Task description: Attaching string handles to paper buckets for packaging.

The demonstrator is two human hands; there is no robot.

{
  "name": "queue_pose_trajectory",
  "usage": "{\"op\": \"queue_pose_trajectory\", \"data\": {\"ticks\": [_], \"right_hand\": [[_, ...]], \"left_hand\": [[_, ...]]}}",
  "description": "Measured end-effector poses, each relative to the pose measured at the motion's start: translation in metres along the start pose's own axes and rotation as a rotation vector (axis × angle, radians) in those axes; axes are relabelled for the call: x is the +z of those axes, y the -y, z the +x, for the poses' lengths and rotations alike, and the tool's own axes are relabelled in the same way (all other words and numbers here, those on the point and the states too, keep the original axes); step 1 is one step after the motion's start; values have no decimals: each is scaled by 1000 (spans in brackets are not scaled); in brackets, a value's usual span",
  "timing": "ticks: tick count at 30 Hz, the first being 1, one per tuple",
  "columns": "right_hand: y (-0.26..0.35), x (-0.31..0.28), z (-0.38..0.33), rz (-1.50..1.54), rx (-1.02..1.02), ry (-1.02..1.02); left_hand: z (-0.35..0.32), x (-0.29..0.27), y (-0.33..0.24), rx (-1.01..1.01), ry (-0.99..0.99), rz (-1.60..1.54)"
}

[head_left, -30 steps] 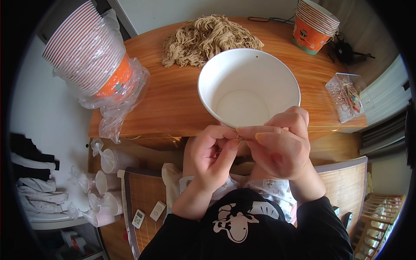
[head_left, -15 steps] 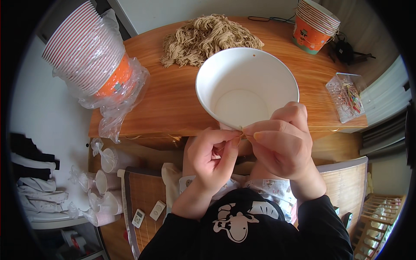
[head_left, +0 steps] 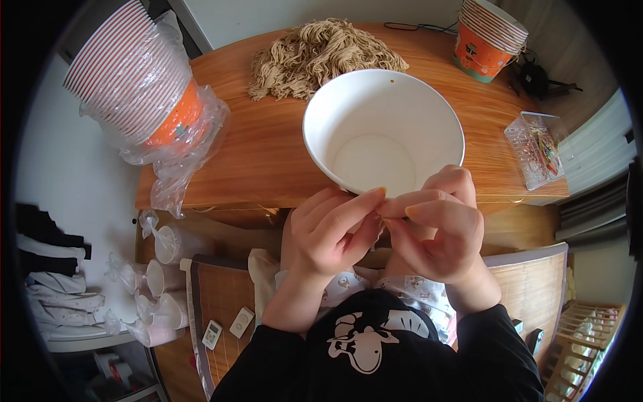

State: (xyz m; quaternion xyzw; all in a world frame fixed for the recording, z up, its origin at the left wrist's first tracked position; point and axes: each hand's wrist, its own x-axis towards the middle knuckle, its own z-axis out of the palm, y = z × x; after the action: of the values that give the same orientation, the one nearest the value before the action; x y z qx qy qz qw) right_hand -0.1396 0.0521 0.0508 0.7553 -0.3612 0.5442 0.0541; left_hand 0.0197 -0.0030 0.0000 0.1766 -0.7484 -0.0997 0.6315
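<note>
A large white paper bowl (head_left: 382,127) stands empty on the wooden table (head_left: 261,154), right in front of me. Just below its near rim my left hand (head_left: 328,234) and my right hand (head_left: 435,228) meet fingertip to fingertip. Together they pinch something small and thin between thumbs and forefingers; it is mostly hidden by the fingers and I cannot tell what it is. Behind the bowl lies a heap of dry tan noodles (head_left: 321,53).
A sleeve of stacked striped paper cups in clear plastic (head_left: 140,87) lies at the table's left. Another cup stack (head_left: 489,33) stands far right, a clear plastic box (head_left: 539,147) near the right edge. Clear lidded cups (head_left: 161,288) sit on the floor at lower left.
Both hands stay joined at the bowl's near rim, with only small finger movement. The view has shifted slightly.
</note>
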Motion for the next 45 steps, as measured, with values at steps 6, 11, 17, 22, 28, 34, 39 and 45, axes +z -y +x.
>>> {"op": "queue_pose_trajectory", "data": {"ticks": [6,11,17,22,28,34,39,45], "right_hand": [[6,-6,-17,-127,-181,14],[18,-12,-21,17,-4,103],[10,0,-33,288,88,-23],[6,-3,-37,270,77,-10],[8,-4,-38,209,137,-35],[14,-3,-43,378,187,9],[21,0,-45,644,463,-70],[12,-1,-48,657,399,-67]], "left_hand": [[3,0,1,78,-60,133],[7,-4,-3,69,-17,199],[8,-2,-3,79,-27,219],[8,-1,-4,81,-28,229],[3,0,-6,123,52,184],[5,1,-7,176,36,172],[4,5,-4,166,16,193],[4,4,-5,131,28,161]]}}
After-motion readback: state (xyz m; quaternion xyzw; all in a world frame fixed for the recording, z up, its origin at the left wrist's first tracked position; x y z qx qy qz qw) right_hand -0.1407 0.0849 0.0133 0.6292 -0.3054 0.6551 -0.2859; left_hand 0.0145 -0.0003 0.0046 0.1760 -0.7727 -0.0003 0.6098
